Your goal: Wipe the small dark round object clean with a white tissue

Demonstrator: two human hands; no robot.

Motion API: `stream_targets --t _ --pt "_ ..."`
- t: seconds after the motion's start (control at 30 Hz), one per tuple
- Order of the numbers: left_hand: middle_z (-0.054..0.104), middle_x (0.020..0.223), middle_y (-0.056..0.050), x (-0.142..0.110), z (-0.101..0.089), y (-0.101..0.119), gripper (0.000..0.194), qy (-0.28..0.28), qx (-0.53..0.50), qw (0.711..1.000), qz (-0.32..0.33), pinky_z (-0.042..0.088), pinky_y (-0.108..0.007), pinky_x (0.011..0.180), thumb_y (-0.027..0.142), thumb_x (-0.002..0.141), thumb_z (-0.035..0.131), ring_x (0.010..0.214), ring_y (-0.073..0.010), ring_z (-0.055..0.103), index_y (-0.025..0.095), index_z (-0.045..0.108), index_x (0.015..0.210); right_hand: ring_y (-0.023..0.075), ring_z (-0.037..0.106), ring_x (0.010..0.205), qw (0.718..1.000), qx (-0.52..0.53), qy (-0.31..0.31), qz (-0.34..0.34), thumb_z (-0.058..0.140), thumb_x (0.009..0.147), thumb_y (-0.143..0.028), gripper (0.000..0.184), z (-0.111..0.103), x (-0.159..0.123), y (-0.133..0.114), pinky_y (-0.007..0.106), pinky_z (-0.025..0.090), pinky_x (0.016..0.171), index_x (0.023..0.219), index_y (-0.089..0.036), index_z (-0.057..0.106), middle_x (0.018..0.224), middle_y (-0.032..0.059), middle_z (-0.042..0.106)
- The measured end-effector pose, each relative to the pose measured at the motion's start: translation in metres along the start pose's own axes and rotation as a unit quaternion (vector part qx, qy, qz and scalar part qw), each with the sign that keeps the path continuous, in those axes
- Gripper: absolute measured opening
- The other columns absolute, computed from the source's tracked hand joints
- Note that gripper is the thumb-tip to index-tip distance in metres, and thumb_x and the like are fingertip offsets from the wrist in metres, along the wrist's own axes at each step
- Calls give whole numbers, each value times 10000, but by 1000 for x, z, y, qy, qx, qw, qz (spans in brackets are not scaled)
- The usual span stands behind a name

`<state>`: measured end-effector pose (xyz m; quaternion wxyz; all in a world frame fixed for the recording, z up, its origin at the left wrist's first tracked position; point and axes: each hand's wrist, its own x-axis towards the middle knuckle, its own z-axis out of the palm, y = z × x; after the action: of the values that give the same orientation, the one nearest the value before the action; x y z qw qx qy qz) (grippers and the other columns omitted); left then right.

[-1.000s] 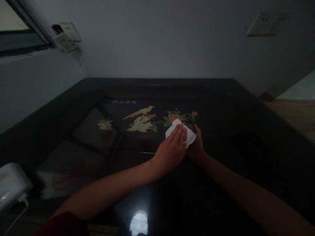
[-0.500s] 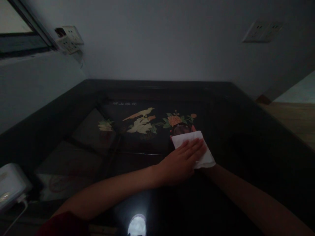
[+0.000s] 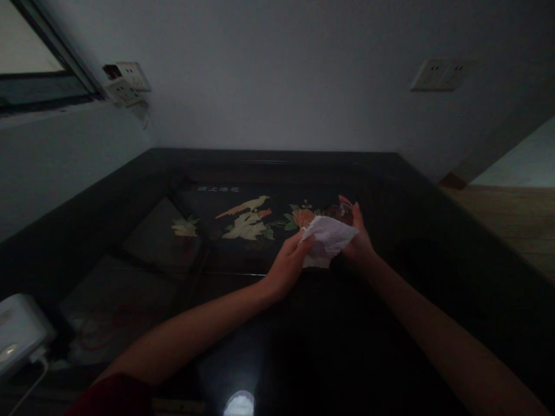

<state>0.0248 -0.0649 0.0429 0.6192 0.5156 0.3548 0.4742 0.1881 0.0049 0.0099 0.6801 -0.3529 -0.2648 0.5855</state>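
A thin white tissue (image 3: 328, 237) is pinched at its left edge by my left hand (image 3: 291, 260), thumb on top. My right hand (image 3: 361, 240) curls around a round, see-through, glassy object (image 3: 339, 214), its fingers showing at the far and right sides. The tissue lies over the near part of that object, so its full shape is hidden and its exact kind is unclear in the dim light. Both hands are above the dark, glossy tabletop (image 3: 312, 346), just in front of its painted flowers.
A painted bird (image 3: 247, 207) and flowers decorate the tabletop. At the left edge is a white device (image 3: 21, 326) with a cable. Wall sockets (image 3: 437, 75) are at the right, and more sockets (image 3: 133, 76) at the left by a window.
My left hand has gone from lying flat on the tissue to pinching its left edge. My right hand has tilted the glassy object and come out from under the tissue on the right.
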Motion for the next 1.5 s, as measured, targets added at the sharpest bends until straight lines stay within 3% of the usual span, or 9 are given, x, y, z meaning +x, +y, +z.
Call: stream_targets --t 0.17,0.27,0.4,0.53,0.6,0.7,0.8,1.03,1.5 --pt "707 913 -70 12 -4 -26 307 73 -157 977 -124 499 -283 723 306 817 557 808 -191 656 122 604 1057 176 644 814 979 -186 -33 -69 726 710 -433 483 -25 19 -26 385 566 738 1161 -347 574 1007 -17 633" --pt "691 1050 -101 19 -10 -50 323 61 -132 979 -144 504 -335 825 276 834 515 919 -219 656 128 570 1116 237 632 906 928 -343 -10 -141 811 594 -424 594 -39 32 -34 433 551 781 1131 -304 585 1044 28 630" --pt "478 1416 -101 24 -18 -68 549 5 -4 998 -60 372 -437 1072 205 832 476 1280 -263 474 192 397 1375 287 628 918 837 -517 -8 -176 808 563 -472 595 -52 41 -32 494 502 861 1066 -210 627 988 83 658" --pt "187 1580 -24 23 -21 -60 772 -27 180 982 53 103 -400 1201 98 807 459 1462 -206 137 266 149 1495 298 635 928 784 -587 -14 -200 769 614 -483 591 -61 43 -24 487 500 857 1104 -190 615 1004 106 670" --pt "238 1564 -33 23 -22 -55 750 -45 243 966 80 114 -394 1201 58 801 426 1456 -197 164 246 191 1489 303 628 951 757 -610 -18 -235 758 632 -482 590 -64 44 -21 480 498 863 1122 -191 607 1036 116 661" --pt "510 1388 -77 24 -24 -52 577 -72 312 943 86 294 -406 1144 28 801 379 1313 -206 440 184 466 1350 308 617 961 720 -637 -28 -275 736 662 -500 581 -67 43 -18 477 496 859 1141 -200 601 1060 124 638" --pt "614 1244 -88 25 -25 -54 472 -71 351 930 80 413 -402 1052 39 809 407 1170 -210 554 152 564 1239 311 607 972 694 -657 -39 -292 713 689 -517 577 -68 42 -16 478 488 866 1158 -203 591 1067 127 622" --pt "610 1258 -79 24 -25 -58 468 -76 366 924 83 442 -389 1016 59 826 455 1150 -206 566 173 531 1273 327 597 998 678 -672 -36 -296 704 698 -526 589 -72 46 -12 495 477 888 1168 -189 588 1080 140 615" --pt "596 1282 -97 25 -24 -58 485 -75 365 925 73 429 -393 1035 47 813 464 1185 -208 548 146 518 1284 322 596 1026 676 -672 -52 -297 720 695 -489 570 -72 44 -10 489 469 922 1158 -181 596 1084 137 624"
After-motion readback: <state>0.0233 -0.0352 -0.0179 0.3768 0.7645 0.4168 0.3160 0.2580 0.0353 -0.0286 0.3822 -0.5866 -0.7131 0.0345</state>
